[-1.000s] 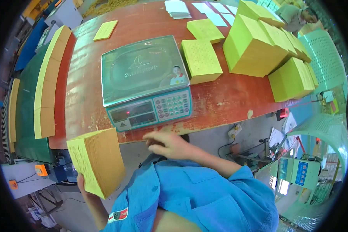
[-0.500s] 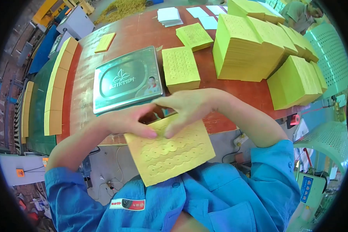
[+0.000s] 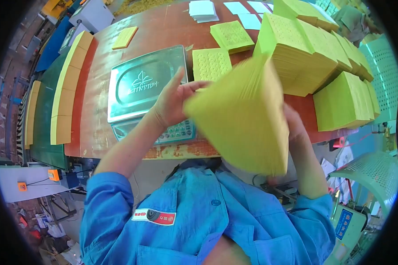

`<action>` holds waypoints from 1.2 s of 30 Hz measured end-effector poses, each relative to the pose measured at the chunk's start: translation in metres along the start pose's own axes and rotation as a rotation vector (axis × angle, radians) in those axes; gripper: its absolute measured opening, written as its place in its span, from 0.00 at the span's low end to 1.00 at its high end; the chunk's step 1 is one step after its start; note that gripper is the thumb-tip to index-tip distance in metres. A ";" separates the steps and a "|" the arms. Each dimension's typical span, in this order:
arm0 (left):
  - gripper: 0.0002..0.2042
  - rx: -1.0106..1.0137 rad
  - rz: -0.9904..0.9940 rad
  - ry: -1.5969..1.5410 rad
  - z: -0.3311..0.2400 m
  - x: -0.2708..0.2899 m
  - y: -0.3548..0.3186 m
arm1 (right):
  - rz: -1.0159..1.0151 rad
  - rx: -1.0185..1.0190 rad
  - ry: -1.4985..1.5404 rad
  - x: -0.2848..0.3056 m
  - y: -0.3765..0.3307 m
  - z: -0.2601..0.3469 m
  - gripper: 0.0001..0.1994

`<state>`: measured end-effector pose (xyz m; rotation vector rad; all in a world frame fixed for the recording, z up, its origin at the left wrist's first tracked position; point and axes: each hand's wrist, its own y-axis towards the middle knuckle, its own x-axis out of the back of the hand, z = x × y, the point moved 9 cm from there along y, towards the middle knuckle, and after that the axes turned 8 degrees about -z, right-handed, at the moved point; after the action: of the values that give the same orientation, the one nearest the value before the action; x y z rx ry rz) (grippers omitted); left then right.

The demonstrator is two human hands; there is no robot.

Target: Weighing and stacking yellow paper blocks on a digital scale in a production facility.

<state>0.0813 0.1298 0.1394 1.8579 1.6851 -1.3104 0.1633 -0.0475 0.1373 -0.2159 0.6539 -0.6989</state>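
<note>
Both hands hold a thick stack of yellow perforated sheets (image 3: 241, 117), tilted on edge and blurred, in front of my chest. My left hand (image 3: 172, 101) grips its left side with fingers spread above the scale's keypad. Behind the stack's right edge, my right hand (image 3: 294, 126) is mostly hidden. A metal-topped weighing scale (image 3: 141, 86) sits on the red-brown table (image 3: 163, 33) just beyond my hands, its pan bare.
Small yellow stacks (image 3: 212, 64) lie right of the scale. Tall yellow piles (image 3: 314, 48) fill the table's right side, white sheets (image 3: 201, 9) lie at the far edge. Long yellow stacks (image 3: 68, 88) line the left edge. A green perforated chair (image 3: 371, 168) stands at right.
The yellow stack was low at my left side, then flat before my chest under both hands. Now it is lifted and tilted up on edge over the table's front.
</note>
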 end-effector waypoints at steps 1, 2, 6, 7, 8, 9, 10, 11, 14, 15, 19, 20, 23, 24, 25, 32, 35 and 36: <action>0.39 -0.070 -0.043 -0.065 -0.005 0.008 0.003 | -0.103 0.083 0.091 0.009 0.010 0.011 0.37; 0.39 -0.126 -0.161 -0.119 -0.010 0.023 0.005 | -0.216 0.123 0.164 0.017 0.025 0.023 0.32; 0.29 -0.271 -0.001 0.042 -0.053 0.018 0.021 | -0.177 0.222 0.171 -0.011 0.077 0.063 0.25; 0.29 -0.251 -0.065 0.047 -0.065 0.026 0.027 | -0.269 0.204 0.176 -0.013 0.089 0.064 0.25; 0.25 -0.282 -0.188 0.208 -0.080 0.037 0.032 | -0.303 0.196 0.147 -0.021 0.100 0.066 0.27; 0.21 -0.313 -0.308 0.369 -0.091 0.047 0.033 | -0.325 0.191 0.112 -0.028 0.106 0.067 0.30; 0.21 -0.306 -0.304 0.368 -0.095 0.048 0.035 | -0.345 0.185 0.119 -0.033 0.110 0.068 0.30; 0.18 -0.295 -0.429 0.508 -0.102 0.058 0.035 | -0.363 0.172 0.021 -0.037 0.113 0.069 0.32; 0.13 -0.267 -0.544 0.638 -0.106 0.069 0.037 | -0.360 0.148 -0.107 -0.043 0.119 0.069 0.36; 0.13 -0.236 -0.575 0.699 -0.104 0.072 0.038 | -0.347 0.111 -0.157 -0.043 0.121 0.066 0.36; 0.14 -0.211 -0.622 0.703 -0.096 0.079 0.042 | -0.355 0.076 -0.280 -0.036 0.132 0.060 0.37; 0.14 -0.214 -0.620 0.712 -0.095 0.080 0.043 | -0.370 0.100 -0.273 -0.034 0.135 0.062 0.37; 0.14 -0.205 -0.636 0.780 -0.093 0.084 0.044 | -0.401 0.106 -0.382 -0.031 0.139 0.062 0.38; 0.14 -0.212 -0.665 0.816 -0.095 0.086 0.043 | -0.391 0.115 -0.390 -0.033 0.140 0.061 0.38; 0.13 -0.216 -0.708 0.850 -0.097 0.090 0.041 | -0.379 0.124 -0.397 -0.034 0.140 0.061 0.37; 0.13 -0.167 -0.771 1.047 -0.102 0.098 0.042 | -0.383 0.166 -0.363 -0.032 0.146 0.053 0.34; 0.13 -0.180 -0.748 1.136 -0.105 0.096 0.045 | -0.430 0.154 -0.381 -0.025 0.149 0.050 0.32; 0.13 -0.191 -0.756 1.187 -0.107 0.095 0.045 | -0.433 0.182 -0.384 -0.024 0.148 0.051 0.32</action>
<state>0.1557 0.2558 0.1074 2.0666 3.1428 0.0172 0.2593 0.0787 0.1307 -0.3180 0.1702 -1.0933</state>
